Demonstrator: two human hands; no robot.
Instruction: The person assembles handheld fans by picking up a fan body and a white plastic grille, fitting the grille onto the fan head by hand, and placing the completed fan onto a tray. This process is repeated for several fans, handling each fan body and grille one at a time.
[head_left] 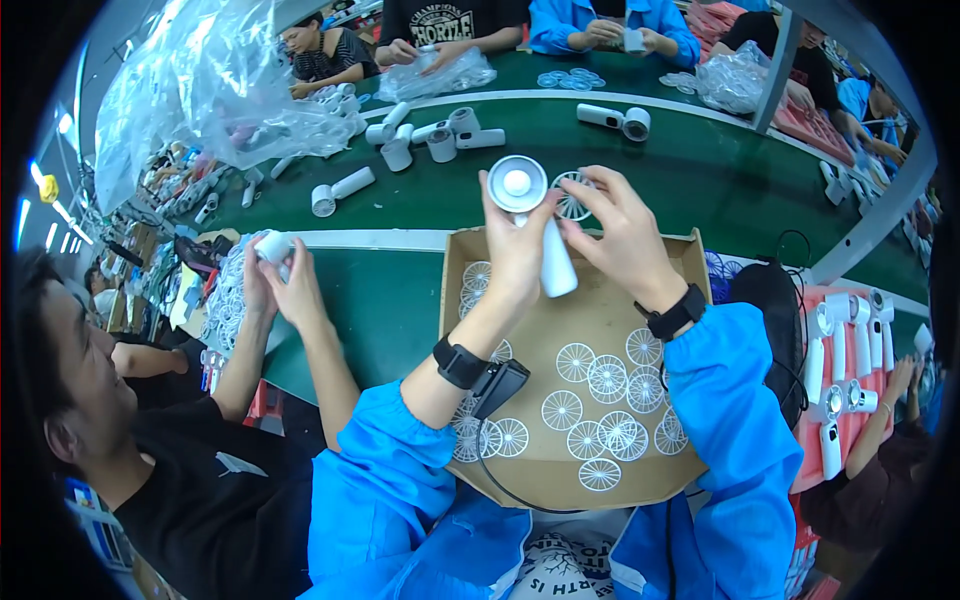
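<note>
My left hand (515, 240) is closed around a white handheld fan body (558, 262), its round open head facing up and its handle slanting down to the right. Just right of the head, my right hand (622, 232) pinches a white spoked fan grille (572, 197) between thumb and fingers. The grille is tilted, close beside the fan head; whether they touch I cannot tell. Below both hands lies a cardboard box (540, 300) with several loose white grilles (608, 378) scattered over its bottom, some overlapping.
A green conveyor belt (540, 180) crosses ahead, carrying several white fan bodies (440, 143) and a large clear plastic bag (220, 90). At left, a co-worker's hands (285, 280) hold a white part. Pink trays of fans (850, 330) stand at right, beside a grey metal post (870, 235).
</note>
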